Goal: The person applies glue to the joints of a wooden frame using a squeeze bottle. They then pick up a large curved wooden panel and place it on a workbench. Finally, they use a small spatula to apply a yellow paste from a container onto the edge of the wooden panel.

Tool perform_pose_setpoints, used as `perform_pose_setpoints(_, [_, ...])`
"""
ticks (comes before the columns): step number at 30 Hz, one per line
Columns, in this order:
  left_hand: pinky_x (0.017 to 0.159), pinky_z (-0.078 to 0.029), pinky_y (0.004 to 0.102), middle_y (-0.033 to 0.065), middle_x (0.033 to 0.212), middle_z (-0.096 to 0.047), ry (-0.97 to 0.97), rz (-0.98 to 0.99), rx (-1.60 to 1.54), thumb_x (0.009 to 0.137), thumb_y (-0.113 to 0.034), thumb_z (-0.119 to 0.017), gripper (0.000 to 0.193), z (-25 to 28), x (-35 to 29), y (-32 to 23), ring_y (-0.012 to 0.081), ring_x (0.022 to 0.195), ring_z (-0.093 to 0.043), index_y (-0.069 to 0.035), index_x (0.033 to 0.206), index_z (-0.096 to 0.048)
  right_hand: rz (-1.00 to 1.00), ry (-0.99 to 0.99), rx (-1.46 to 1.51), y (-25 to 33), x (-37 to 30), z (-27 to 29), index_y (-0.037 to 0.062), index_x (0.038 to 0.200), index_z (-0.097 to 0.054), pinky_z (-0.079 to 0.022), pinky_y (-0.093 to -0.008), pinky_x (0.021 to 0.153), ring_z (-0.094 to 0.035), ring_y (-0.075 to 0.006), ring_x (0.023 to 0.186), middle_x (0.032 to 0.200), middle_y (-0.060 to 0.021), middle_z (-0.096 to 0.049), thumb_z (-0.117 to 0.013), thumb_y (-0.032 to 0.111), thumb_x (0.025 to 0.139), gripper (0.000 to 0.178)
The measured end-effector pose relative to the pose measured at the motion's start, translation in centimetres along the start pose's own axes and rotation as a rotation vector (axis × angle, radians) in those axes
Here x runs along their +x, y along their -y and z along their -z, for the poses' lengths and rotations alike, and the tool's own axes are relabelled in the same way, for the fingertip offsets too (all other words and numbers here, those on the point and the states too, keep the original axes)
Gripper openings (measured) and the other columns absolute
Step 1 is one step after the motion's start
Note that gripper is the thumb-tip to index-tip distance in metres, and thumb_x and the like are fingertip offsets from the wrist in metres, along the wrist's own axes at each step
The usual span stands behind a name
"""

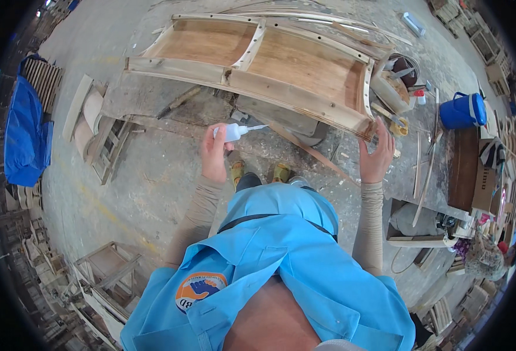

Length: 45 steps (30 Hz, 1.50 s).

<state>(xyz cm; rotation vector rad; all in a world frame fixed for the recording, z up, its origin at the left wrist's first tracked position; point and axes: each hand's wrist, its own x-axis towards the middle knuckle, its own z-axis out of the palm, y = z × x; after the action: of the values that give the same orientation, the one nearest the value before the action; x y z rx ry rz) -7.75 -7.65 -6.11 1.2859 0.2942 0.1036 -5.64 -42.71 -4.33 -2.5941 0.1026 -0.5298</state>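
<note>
A small white squeeze bottle [232, 133] with a long thin nozzle is held in my left hand [213, 153]. It lies nearly level, its tip pointing right, a little apart from the wooden frame. At the near right corner of that curved wooden frame [293, 97], my right hand [376, 153] has its thumb and forefinger around the edge, the other fingers loosely bent. The frame has a brown panel inside, a cross rib, and dark holes along its rails. My palm hides part of the grip.
Beyond the frame lie long wood strips [351, 26]. To the right are a cluttered container [394, 93], a yellow tape roll [399, 126] and a blue cooler jug [463, 111]. Curved wooden pieces [88, 120] stand at left, and a thin strip [310, 150] slants across near my feet.
</note>
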Motion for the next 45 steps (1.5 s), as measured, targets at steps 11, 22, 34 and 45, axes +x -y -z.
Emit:
perform_pose_setpoints(11, [0.064,-0.041,0.0255,0.0006,0.083,-0.055,0.059,0.019,-0.084,0.100,-0.025,-0.046,0.023,0.4,0.3,-0.1,0.0083,0.069,-0.046,-0.005,0.106,-0.056,0.056,-0.037,-0.009,0.0,0.1,-0.2,0.0120,0.135,-0.046,-0.031,-0.0423,0.106,-0.054,-0.0270,0.109,0.120,-0.0092,-0.058,-0.070,0.003,0.070,0.070])
perform_pose_setpoints(22, [0.063,-0.040,0.0239,0.0013,0.083,-0.057,-0.024,0.006,-0.214,0.097,-0.024,-0.051,0.020,1.8,0.6,-1.0,0.0077,0.069,-0.048,-0.006,0.104,-0.056,0.210,0.000,-0.146,4.9,0.2,-0.8,0.0097,0.145,-0.029,-0.020,-0.0483,0.109,-0.033,-0.0305,0.133,0.145,-0.0068,-0.038,-0.077,0.018,0.065,0.094])
perform_pose_setpoints(34, [0.066,-0.041,0.0273,0.0000,0.083,-0.053,-0.188,0.031,-0.308,0.099,-0.026,-0.047,0.023,8.0,0.4,-1.3,0.0082,0.069,-0.044,-0.005,0.105,-0.056,0.352,0.246,-0.103,13.8,0.8,-6.6,0.0144,0.148,-0.025,-0.003,-0.0549,0.113,-0.016,-0.0286,0.143,0.153,-0.0022,-0.027,-0.071,0.027,0.074,0.088])
perform_pose_setpoints(45, [0.065,-0.042,0.0270,0.0017,0.084,-0.055,-0.184,0.055,-0.312,0.099,-0.027,-0.048,0.024,17.1,5.9,-5.0,0.0090,0.069,-0.047,-0.005,0.103,-0.055,0.377,0.394,-0.107,24.4,-0.6,-12.3,0.0160,0.148,-0.026,-0.001,-0.0569,0.112,-0.014,-0.0317,0.144,0.155,-0.0050,-0.022,-0.067,0.021,0.077,0.083])
